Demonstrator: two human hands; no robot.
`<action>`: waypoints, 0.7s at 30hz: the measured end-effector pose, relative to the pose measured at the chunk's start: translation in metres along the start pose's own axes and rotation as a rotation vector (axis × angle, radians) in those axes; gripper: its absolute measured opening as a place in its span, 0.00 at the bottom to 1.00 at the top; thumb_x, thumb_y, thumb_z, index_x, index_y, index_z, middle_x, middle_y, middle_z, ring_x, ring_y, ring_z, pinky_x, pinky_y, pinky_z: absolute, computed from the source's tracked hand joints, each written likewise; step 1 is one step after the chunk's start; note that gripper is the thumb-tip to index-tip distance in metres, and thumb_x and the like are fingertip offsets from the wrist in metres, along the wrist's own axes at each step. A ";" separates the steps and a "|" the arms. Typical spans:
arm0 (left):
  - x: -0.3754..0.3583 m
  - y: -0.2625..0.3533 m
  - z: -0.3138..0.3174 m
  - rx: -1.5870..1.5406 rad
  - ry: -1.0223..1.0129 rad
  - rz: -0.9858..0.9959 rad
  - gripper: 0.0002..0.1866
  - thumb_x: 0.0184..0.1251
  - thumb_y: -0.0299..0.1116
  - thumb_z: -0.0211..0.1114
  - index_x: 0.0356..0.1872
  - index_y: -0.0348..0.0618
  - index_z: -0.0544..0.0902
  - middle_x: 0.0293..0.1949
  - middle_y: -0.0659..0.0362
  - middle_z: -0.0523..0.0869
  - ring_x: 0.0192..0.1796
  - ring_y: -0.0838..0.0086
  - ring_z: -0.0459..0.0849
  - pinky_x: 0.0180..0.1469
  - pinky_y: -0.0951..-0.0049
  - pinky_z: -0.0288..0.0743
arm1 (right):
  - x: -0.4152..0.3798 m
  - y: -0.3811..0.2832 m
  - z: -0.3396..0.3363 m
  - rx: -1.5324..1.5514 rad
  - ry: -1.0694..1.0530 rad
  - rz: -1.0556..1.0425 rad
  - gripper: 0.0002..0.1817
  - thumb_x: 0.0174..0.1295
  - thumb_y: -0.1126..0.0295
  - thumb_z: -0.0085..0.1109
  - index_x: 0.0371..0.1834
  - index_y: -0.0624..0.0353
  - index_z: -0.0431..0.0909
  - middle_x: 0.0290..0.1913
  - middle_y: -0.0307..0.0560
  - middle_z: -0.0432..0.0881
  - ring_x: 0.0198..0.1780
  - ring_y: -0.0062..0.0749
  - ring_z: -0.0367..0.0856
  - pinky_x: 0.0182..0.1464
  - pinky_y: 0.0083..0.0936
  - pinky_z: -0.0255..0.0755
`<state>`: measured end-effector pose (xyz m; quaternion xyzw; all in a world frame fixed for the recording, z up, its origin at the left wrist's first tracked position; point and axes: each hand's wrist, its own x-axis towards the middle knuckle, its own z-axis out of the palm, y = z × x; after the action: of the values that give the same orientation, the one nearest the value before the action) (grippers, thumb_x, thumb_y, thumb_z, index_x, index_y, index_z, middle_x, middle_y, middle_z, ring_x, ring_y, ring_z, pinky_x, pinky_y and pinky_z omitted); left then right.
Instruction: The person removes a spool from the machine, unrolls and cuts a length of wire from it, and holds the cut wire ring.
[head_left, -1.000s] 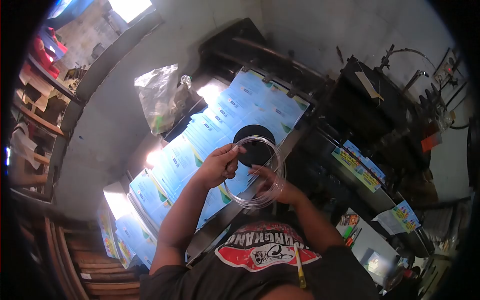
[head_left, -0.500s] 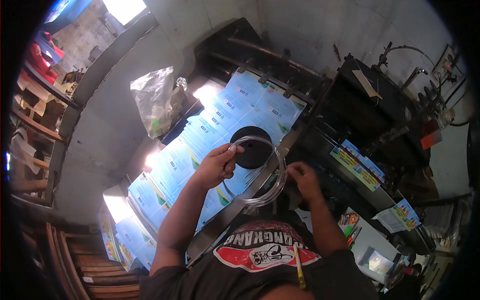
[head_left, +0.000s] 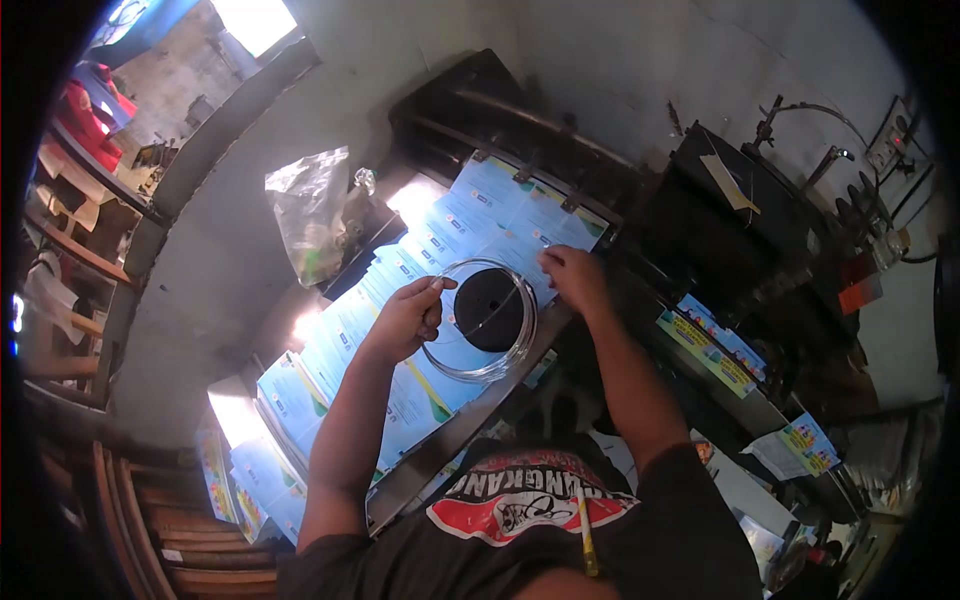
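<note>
My left hand (head_left: 412,318) is closed on the left side of a coil of thin silvery wire (head_left: 508,368), holding it over the sheets. My right hand (head_left: 574,280) is just beyond the coil's right edge, thumb and fingers pinched together; what they hold, if anything, is too small to make out. Within the ring of wire a round black disc (head_left: 487,320) with a small centre hole shows, resting on overlapping blue printed sheets (head_left: 345,340). A thin strand crosses in front of the disc.
A clear plastic bag (head_left: 312,215) sits beyond the sheets. Dark machinery (head_left: 720,240) stands at the right, with colourful printed sheets (head_left: 710,345) along it. Wooden boards (head_left: 210,535) are at lower left. A yellow pen-like stick (head_left: 586,535) is at the shirt front.
The coil and my left hand have shifted left and slightly nearer me. My right hand has moved up and left, from beside the coil's lower right to its upper right.
</note>
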<state>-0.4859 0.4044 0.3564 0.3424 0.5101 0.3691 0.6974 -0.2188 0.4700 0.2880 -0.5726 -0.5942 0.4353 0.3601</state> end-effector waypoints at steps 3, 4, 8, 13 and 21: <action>-0.002 -0.003 -0.014 -0.002 0.025 0.016 0.13 0.75 0.38 0.51 0.48 0.41 0.76 0.17 0.68 0.63 0.18 0.83 0.58 0.21 0.81 0.53 | 0.044 -0.010 0.012 -0.242 -0.224 -0.072 0.15 0.59 0.61 0.61 0.39 0.63 0.83 0.28 0.47 0.84 0.23 0.26 0.81 0.29 0.24 0.75; -0.003 -0.003 -0.016 -0.008 0.036 0.026 0.13 0.75 0.38 0.51 0.48 0.41 0.76 0.17 0.68 0.63 0.18 0.83 0.58 0.21 0.81 0.53 | 0.057 -0.011 0.020 -0.245 -0.233 -0.085 0.15 0.59 0.61 0.61 0.39 0.63 0.83 0.28 0.47 0.84 0.23 0.26 0.81 0.29 0.24 0.75; -0.011 -0.006 -0.028 0.030 0.149 -0.001 0.12 0.75 0.39 0.51 0.47 0.43 0.76 0.16 0.68 0.64 0.17 0.84 0.58 0.20 0.82 0.53 | 0.090 0.002 0.057 -0.395 -0.461 -0.249 0.18 0.57 0.57 0.62 0.41 0.61 0.84 0.34 0.51 0.86 0.33 0.32 0.84 0.40 0.27 0.76; -0.025 -0.011 -0.034 -0.101 0.062 -0.048 0.14 0.76 0.43 0.50 0.46 0.44 0.77 0.15 0.69 0.64 0.16 0.85 0.57 0.18 0.82 0.51 | 0.093 -0.016 0.069 -0.366 -0.599 -0.216 0.20 0.57 0.56 0.63 0.44 0.60 0.84 0.40 0.54 0.85 0.45 0.39 0.83 0.52 0.30 0.73; -0.032 -0.015 -0.030 -0.081 0.119 -0.048 0.15 0.75 0.42 0.50 0.43 0.41 0.78 0.12 0.67 0.65 0.13 0.85 0.58 0.17 0.82 0.51 | 0.063 -0.014 0.075 -0.409 -0.215 -0.526 0.24 0.58 0.56 0.62 0.54 0.59 0.77 0.46 0.55 0.81 0.48 0.45 0.79 0.50 0.31 0.72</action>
<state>-0.5194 0.3725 0.3513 0.2792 0.5434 0.3924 0.6876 -0.2986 0.5248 0.2698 -0.4112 -0.8306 0.2575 0.2733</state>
